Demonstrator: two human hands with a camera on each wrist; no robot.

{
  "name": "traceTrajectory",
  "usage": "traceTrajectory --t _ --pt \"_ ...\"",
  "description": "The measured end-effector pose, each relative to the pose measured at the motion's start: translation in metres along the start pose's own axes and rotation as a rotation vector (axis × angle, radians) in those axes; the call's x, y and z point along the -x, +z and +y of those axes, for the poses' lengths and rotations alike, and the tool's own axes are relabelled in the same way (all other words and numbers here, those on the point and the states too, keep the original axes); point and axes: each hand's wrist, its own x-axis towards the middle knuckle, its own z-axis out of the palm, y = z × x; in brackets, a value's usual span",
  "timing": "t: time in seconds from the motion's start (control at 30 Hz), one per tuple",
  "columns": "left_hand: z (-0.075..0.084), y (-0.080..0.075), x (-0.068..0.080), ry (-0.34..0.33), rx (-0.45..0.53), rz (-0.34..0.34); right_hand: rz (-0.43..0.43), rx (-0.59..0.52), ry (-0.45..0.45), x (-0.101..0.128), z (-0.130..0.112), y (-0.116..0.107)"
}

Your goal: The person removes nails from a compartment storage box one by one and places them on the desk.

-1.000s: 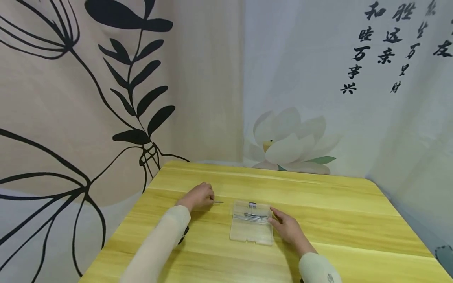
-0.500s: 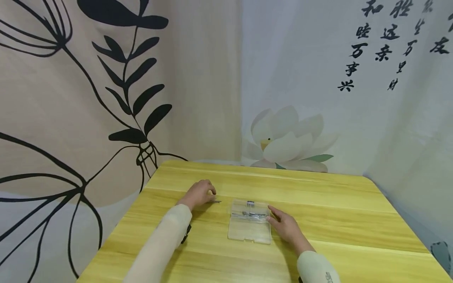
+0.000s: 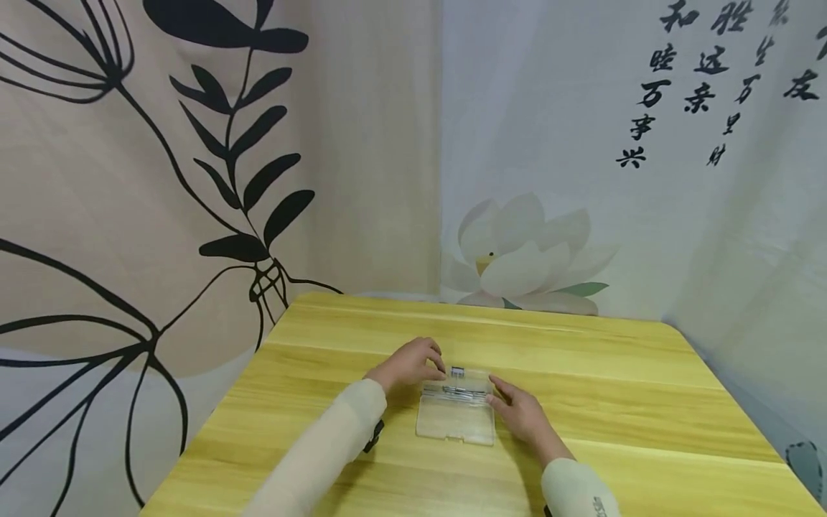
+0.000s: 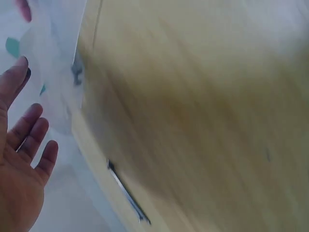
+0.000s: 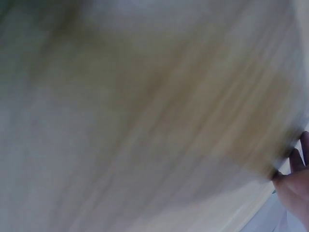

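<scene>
An unfolded clear plastic box [image 3: 454,420] lies flat on the table, with several thin metal pieces [image 3: 461,391] along its hinge line and a small dark-and-white piece [image 3: 457,372] in its far half. My left hand [image 3: 408,363] is at the box's far left edge, thumb and index finger apart, nothing seen between them. In the left wrist view, the fingers [image 4: 36,135] are spread, and a slender metal tool [image 4: 126,191] lies on the table beside the hand. My right hand [image 3: 522,415] rests fingertips and thumb against the box's right edge. The right wrist view is blurred.
The yellow wood-grain table [image 3: 581,373] extends around the box on all sides. Behind it hangs a printed curtain [image 3: 375,179] with leaves, a lotus and writing. A dark strap [image 3: 375,436] sits on the left wrist.
My left hand has moved right, from the slender metal tool on the table to the box's left edge. The right hand stays at the box's right side.
</scene>
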Motion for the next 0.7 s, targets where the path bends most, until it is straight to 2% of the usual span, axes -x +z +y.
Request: traceTrajectory --t 0.13,0.27,0.43,0.7 --pt "0.008 0.011 -0.005 0.011 -0.016 -0.043 0.006 0.001 0.002 0.001 0.000 0.001" --pt "0.015 0.017 -0.011 0.026 -0.104 -0.075 0.012 0.011 -0.003 0.001 -0.001 0.001" --pt "0.025 0.017 -0.016 0.034 -0.246 -0.112 0.016 0.011 -0.010 -0.001 -0.001 0.000" --pt "0.033 0.015 -0.022 0.117 -0.323 -0.121 0.019 0.020 -0.017 -0.001 0.000 -0.001"
